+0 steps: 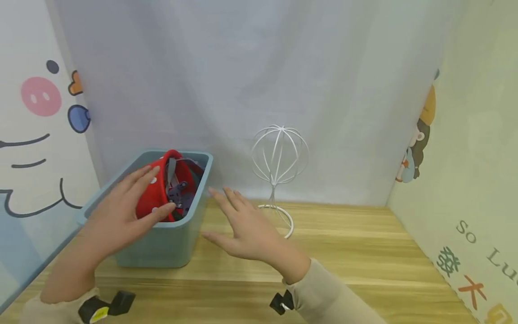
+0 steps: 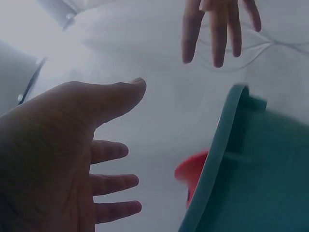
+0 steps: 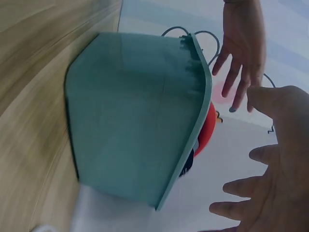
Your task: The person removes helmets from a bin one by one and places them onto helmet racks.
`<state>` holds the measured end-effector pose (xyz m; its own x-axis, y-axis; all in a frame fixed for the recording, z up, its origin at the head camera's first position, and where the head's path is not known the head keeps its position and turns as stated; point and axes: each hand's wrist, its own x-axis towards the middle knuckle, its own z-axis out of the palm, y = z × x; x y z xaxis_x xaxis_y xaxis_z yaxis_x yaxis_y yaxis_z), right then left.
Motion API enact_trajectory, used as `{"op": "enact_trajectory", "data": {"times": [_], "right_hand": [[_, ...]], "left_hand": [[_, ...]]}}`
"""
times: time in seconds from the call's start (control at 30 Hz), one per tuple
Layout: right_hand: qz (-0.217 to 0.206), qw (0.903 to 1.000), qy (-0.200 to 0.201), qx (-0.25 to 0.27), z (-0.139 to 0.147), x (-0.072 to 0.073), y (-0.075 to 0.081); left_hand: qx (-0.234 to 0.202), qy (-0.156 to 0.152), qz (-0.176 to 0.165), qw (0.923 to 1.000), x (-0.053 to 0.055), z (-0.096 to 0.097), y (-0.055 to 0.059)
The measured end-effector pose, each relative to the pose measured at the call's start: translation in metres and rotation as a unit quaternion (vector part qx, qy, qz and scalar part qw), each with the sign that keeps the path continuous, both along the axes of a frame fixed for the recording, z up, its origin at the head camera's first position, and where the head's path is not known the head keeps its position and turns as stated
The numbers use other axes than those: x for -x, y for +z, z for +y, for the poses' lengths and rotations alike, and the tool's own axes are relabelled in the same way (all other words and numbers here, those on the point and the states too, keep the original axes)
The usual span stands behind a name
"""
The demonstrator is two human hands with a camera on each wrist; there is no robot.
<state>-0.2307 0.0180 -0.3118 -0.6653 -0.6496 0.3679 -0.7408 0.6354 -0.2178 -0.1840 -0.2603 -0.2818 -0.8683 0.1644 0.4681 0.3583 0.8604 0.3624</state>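
Note:
A blue-green plastic bin (image 1: 154,247) stands on the table at the left. In it lies a red, white-dotted, hat-like piece (image 1: 147,198), tipped on its side with its round rim facing right. Grey and purple straps or cloth (image 1: 182,193) show within that rim. My left hand (image 1: 121,207) hovers over the bin's near left part, its fingers spread and overlapping the red piece in the head view; the left wrist view shows nothing in its grasp. Just right of the bin, my right hand (image 1: 247,229) hangs in the air with extended fingers, holding nothing.
A white wire stand (image 1: 279,157) with a balloon-shaped top and a ring base stands behind my right hand, near the back curtain (image 1: 344,112). Printed panels border the wooden table (image 1: 356,256) on the left and right.

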Motion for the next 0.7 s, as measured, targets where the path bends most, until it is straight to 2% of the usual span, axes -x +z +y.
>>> {"op": "enact_trajectory", "data": {"times": [0.17,0.23,0.3,0.37,0.43,0.57,0.7], "right_hand": [[-0.061,0.9944,0.052,0.069,-0.049,0.009,0.011],[-0.097,0.9871,0.069,0.107,-0.071,0.015,0.015],[-0.129,0.9797,0.066,0.138,-0.092,0.021,0.018],[-0.147,0.9740,0.048,0.166,-0.112,0.028,0.018],[-0.149,0.9738,0.010,0.171,-0.130,0.033,0.016],[-0.131,0.9786,-0.069,0.143,-0.157,0.038,0.012],[-0.108,0.9818,-0.113,0.108,-0.172,0.041,0.011]], "left_hand": [[-0.003,0.036,-0.058,0.9977,0.007,-0.052,-0.005],[-0.002,0.042,-0.082,0.9958,0.011,-0.067,-0.011],[-0.012,0.036,-0.105,0.9938,0.015,-0.078,-0.017],[-0.021,0.027,-0.121,0.9921,0.020,-0.086,-0.023],[-0.030,0.020,-0.130,0.9908,0.023,-0.090,-0.028],[-0.036,0.023,-0.151,0.9875,0.025,-0.094,-0.032],[-0.036,0.034,-0.182,0.9821,0.022,-0.097,-0.032]]}}
